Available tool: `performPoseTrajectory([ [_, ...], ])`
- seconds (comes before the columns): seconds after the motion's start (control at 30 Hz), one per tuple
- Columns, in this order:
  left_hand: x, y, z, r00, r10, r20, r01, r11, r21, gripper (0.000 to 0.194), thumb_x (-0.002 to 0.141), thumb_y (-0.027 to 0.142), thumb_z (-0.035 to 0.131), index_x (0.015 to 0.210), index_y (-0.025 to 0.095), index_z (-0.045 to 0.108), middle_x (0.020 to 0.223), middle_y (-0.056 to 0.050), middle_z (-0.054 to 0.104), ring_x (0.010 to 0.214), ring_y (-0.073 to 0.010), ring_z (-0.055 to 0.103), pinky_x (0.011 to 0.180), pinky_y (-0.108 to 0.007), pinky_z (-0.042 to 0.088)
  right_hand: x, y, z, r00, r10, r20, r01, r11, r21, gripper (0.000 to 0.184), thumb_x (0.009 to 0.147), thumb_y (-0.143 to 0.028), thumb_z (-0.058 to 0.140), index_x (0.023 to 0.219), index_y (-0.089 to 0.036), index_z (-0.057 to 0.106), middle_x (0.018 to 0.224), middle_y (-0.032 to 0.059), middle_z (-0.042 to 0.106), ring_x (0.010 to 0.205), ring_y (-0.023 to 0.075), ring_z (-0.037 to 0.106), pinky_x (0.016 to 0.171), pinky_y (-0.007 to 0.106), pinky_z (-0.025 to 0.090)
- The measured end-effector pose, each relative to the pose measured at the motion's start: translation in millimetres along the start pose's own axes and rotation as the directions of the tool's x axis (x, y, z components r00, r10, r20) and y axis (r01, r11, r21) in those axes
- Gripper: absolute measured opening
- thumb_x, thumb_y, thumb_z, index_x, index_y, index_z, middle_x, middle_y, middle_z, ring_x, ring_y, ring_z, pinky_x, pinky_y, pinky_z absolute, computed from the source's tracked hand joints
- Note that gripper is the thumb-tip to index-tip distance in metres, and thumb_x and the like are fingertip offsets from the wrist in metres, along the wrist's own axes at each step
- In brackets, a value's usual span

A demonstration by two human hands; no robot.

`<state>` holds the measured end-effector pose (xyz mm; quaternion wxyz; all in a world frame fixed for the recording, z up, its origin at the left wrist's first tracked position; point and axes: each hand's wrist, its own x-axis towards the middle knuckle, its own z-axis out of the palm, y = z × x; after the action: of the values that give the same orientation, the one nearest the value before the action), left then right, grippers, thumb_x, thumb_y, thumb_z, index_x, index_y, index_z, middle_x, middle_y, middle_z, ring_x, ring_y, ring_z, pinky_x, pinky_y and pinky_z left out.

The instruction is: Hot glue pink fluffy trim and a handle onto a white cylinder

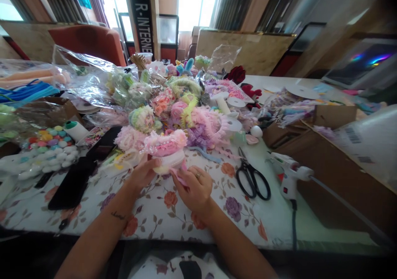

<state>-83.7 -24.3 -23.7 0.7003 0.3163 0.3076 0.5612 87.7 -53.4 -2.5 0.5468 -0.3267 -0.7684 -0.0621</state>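
Observation:
My left hand [143, 174] grips the side of a round white spool wound with pink lace trim [166, 148], which rests on the floral tablecloth [161, 212]. My right hand [194, 186] is closed in a pinch on a loose pink end of that trim, just below and right of the spool. Right behind the spool lies a heap of pastel lace and ribbon rolls [180, 109].
Black scissors [252, 179] and a white hot glue gun [290, 177] with its cord lie to the right, next to cardboard boxes [328, 163]. On the left are a black phone-like slab [72, 183], a tray of coloured pom-poms [46, 148] and plastic bags [87, 76].

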Motion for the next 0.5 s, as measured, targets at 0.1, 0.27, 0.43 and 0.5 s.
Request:
performPoseTrajectory([
  [0.1,0,0,-0.6,1.0,-0.002,0.012,0.002,1.0,0.0,0.055,0.06,0.026,0.081,0.112,0.013,0.071,0.109,-0.015,0.074,0.104,-0.0378,0.068,0.086,-0.043,0.058,1,-1,0,1.0,0.01,-0.008,-0.01,0.999,0.033,0.016,0.088,-0.017,0.065,0.074,-0.023,0.061,0.051,-0.0036,0.051,0.048,0.0123,0.047,0.05,0.026,0.039],
  [0.27,0,1,-0.9,1.0,-0.004,0.001,0.004,1.0,0.016,0.055,0.059,0.027,0.081,0.112,0.013,0.071,0.107,-0.016,0.074,0.103,-0.0379,0.068,0.085,-0.043,0.058,-1,-3,2,0.981,0.196,0.004,-0.194,0.972,0.131,0.015,0.087,-0.023,0.068,0.073,-0.022,0.063,0.054,-0.0028,0.057,0.049,0.0118,0.051,0.051,0.025,0.041],
  [0.43,0,1,-2.0,1.0,-0.007,-0.009,0.007,1.0,0.026,0.051,0.059,0.025,0.081,0.108,0.013,0.072,0.103,-0.015,0.075,0.1,-0.0364,0.069,0.082,-0.04,0.058,7,-6,-1,0.874,0.475,0.1,-0.484,0.837,0.255,0.023,0.082,-0.03,0.072,0.064,-0.021,0.062,0.055,-0.0035,0.059,0.049,0.0115,0.052,0.052,0.024,0.043],
  [0.5,0,1,-0.9,1.0,0.0,-0.011,0.001,1.0,0.03,0.049,0.059,0.024,0.081,0.106,0.013,0.072,0.1,-0.015,0.075,0.099,-0.0354,0.07,0.081,-0.039,0.058,10,-6,-3,0.81,0.563,0.165,-0.584,0.749,0.314,0.024,0.079,-0.029,0.074,0.062,-0.02,0.061,0.053,-0.0048,0.056,0.049,0.0108,0.049,0.05,0.023,0.041],
])
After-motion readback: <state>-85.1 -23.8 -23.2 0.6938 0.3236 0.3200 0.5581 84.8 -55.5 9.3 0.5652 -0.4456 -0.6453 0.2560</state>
